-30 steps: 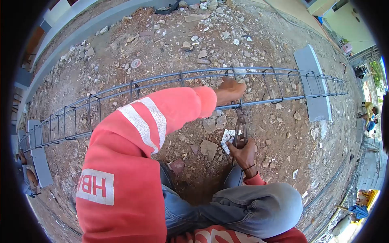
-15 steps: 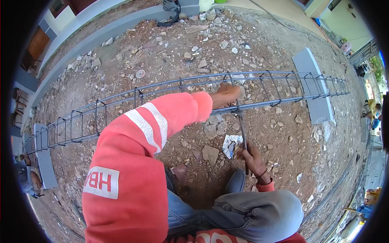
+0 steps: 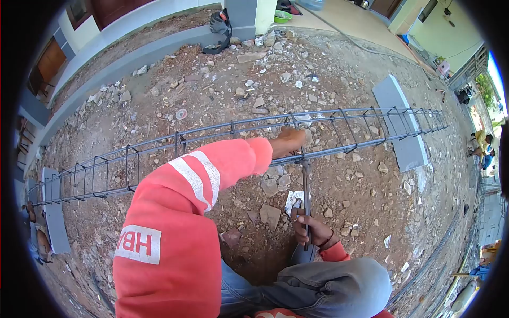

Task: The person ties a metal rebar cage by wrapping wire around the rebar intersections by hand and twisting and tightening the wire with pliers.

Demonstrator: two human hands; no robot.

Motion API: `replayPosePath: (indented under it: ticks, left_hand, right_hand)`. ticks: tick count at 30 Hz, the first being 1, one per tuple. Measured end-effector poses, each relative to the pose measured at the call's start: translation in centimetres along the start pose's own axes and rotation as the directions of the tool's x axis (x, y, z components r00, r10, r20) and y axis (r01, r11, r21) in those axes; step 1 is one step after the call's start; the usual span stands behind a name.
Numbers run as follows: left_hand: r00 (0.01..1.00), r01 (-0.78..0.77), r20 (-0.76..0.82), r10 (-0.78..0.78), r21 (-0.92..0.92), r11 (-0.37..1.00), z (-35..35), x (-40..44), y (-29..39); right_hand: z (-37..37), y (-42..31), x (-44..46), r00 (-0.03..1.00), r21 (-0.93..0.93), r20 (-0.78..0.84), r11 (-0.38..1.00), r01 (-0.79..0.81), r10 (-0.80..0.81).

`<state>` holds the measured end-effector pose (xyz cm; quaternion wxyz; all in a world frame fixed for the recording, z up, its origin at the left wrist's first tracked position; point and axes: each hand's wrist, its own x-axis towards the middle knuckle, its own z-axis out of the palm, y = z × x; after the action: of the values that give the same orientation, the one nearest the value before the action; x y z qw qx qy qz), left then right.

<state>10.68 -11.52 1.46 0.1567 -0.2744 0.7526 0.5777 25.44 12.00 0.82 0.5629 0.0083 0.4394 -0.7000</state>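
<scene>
Pincers in right grip, tips at rebar cage

Red sleeve with white stripes, seemingly "HB" lettering; faded blue jeans.

A grey bag lies far left by a pillar; right of it, a green basin.
</scene>
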Motion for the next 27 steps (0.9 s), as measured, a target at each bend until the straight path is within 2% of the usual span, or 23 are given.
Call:
replayPosePath:
  ticks: [1, 2, 3, 4, 6, 9, 10, 11, 12, 13, 15, 16, 18, 19, 20, 21, 22, 23, 24, 26, 27]
  left_hand:
    - [0.999, -0.022, 0.044, 0.023, -0.033, 0.999, 0.0, 0.9, -0.6]
    - [0.995, -0.037, 0.091, 0.044, -0.07, 0.997, -0.2, 1.2, -0.8]
    - [0.99, -0.058, 0.129, 0.06, -0.02, 0.998, -0.6, 0.9, -0.8]
    - [0.99, -0.049, 0.134, 0.051, -0.012, 0.999, -0.5, 0.1, -0.6]
    - [0.996, -0.076, 0.047, 0.075, 0.019, 0.997, -0.4, -1.2, 0.2]
    - [0.997, -0.04, 0.06, 0.039, 0.012, 0.999, -0.2, 0.3, -0.2]
    - [0.997, -0.032, 0.067, 0.031, 0.017, 0.999, 0.0, 0.6, -0.3]
    - [0.998, -0.044, 0.045, 0.042, 0.037, 0.998, -0.1, 0.8, -0.3]
    - [0.998, -0.055, 0.017, 0.054, 0.055, 0.997, -0.2, 1.0, -0.4]
    - [0.999, -0.034, 0.029, 0.036, -0.047, 0.998, -0.1, 1.1, -0.5]
    - [0.998, -0.023, 0.055, 0.024, -0.027, 0.999, -0.3, 1.5, -0.6]
    - [0.996, -0.029, 0.086, 0.03, -0.013, 0.999, -0.2, 1.4, -0.8]
    - [0.996, -0.015, 0.085, 0.016, -0.017, 1.0, -0.1, 1.1, -1.2]
    - [0.996, -0.025, 0.086, 0.027, -0.032, 0.999, -0.1, 1.1, -1.2]
    - [0.996, -0.041, 0.083, 0.045, -0.052, 0.998, -0.2, 1.3, -1.2]
    - [0.995, -0.053, 0.081, 0.057, -0.048, 0.997, -0.2, 1.6, -1.3]
    - [0.995, -0.057, 0.076, 0.061, -0.046, 0.997, -0.3, 1.6, -1.1]
    - [0.994, -0.047, 0.093, 0.051, -0.047, 0.998, -0.4, 1.5, -1.2]
    - [0.993, -0.033, 0.113, 0.038, -0.046, 0.998, -0.4, 1.3, -1.2]
    - [0.992, -0.025, 0.125, 0.03, -0.043, 0.999, -0.5, 0.8, -0.8]
    - [0.991, -0.021, 0.131, 0.027, -0.046, 0.999, -0.5, 0.8, -0.8]
  right_hand:
    - [0.3, -0.6, -0.1, 0.985, -0.25, -0.156, 0.968, 0.034, -0.075]
    - [0.3, -0.9, -0.4, 0.934, -0.548, -0.293, 0.836, 0.011, -0.204]
    - [-1.7, 0.3, -0.5, 0.745, -0.964, -0.209, 0.263, -0.046, -0.633]
    - [-1.9, 0.2, -1.0, 0.746, -0.96, -0.217, 0.275, -0.048, -0.629]
    - [-1.9, -1.0, -1.4, 0.719, -0.982, -0.19, 0.143, -0.127, -0.668]
    - [-1.6, -1.8, -2.2, 0.694, -0.964, -0.148, -0.054, -0.261, -0.705]
    - [-1.3, -1.0, -1.6, 0.696, -0.963, -0.159, -0.043, -0.264, -0.701]
    - [-0.6, 0.1, -0.3, 0.816, -0.911, -0.269, 0.41, -0.043, -0.511]
    - [-0.4, 0.7, 0.5, 0.927, -0.605, -0.243, 0.791, 0.086, -0.286]
    - [-0.6, 1.0, 0.5, 0.931, -0.597, -0.242, 0.799, 0.08, -0.274]
    - [-1.0, 1.7, 0.7, 0.992, -0.254, -0.052, 0.963, 0.096, -0.112]
    - [-1.1, 2.1, 0.7, 0.996, -0.062, 0.063, 0.996, 0.066, -0.062]
    - [-0.8, 1.8, 1.0, 0.952, 0.299, 0.3, 0.953, -0.039, -0.055]
    - [-0.6, 1.2, 0.5, 0.987, 0.147, 0.16, 0.989, -0.005, -0.019]
    - [-1.2, 1.2, 0.5, 0.986, 0.147, 0.164, 0.989, 0.007, -0.032]
    - [-2.3, 1.6, 0.3, 0.944, -0.47, -0.092, 0.85, 0.239, -0.317]
    - [-1.1, 0.6, 0.2, 0.751, -0.919, -0.115, 0.356, 0.167, -0.65]
    - [-0.2, -0.7, -1.3, 0.739, -0.952, -0.261, 0.292, -0.09, -0.621]
    - [0.4, -1.7, -2.1, 0.739, -0.95, -0.265, 0.297, -0.091, -0.619]
    - [0.3, -2.7, -3.2, 0.633, -0.964, -0.159, -0.019, -0.265, -0.757]
    - [0.2, -2.7, -3.1, 0.639, -0.975, -0.132, -0.019, -0.223, -0.758]
